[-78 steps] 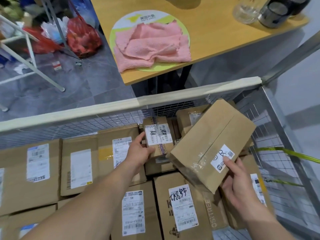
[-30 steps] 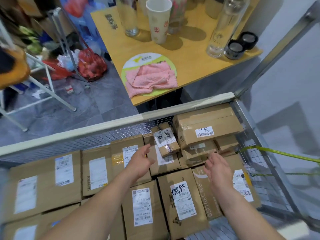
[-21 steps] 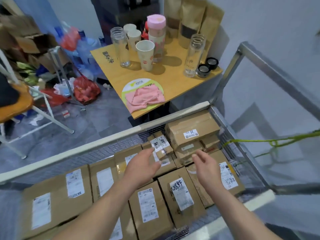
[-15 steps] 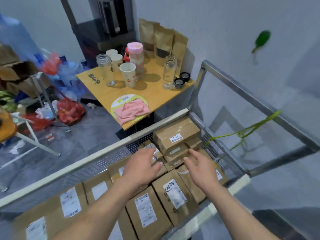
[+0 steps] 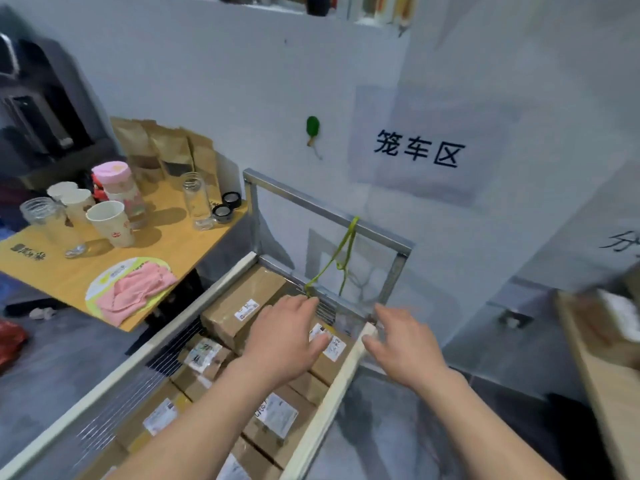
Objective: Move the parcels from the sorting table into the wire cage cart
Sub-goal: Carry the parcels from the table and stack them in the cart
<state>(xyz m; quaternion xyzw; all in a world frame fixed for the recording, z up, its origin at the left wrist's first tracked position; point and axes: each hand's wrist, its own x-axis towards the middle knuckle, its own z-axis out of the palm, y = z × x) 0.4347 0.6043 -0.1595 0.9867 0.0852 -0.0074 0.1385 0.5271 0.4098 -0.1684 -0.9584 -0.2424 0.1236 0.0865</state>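
Note:
The wire cage cart runs from the lower left to the middle, filled with several brown cardboard parcels. The long parcel with a small white label lies on top at the cart's far end. My left hand hovers above the parcels with fingers spread, holding nothing. My right hand is empty too, fingers relaxed, over the cart's right rail near its far corner. At the right edge, blurred, is the sorting table with a parcel on it.
A yellow side table to the left carries cups, glass jars, paper bags and a pink cloth. A green cord hangs from the cart's metal end frame. White wall with a sign behind. Grey floor on both sides.
The long parcel went from my right hand onto the stack at the cart's far end. Both hands let go and pulled back empty. My view has lifted and swung right, bringing the wall and sorting table in.

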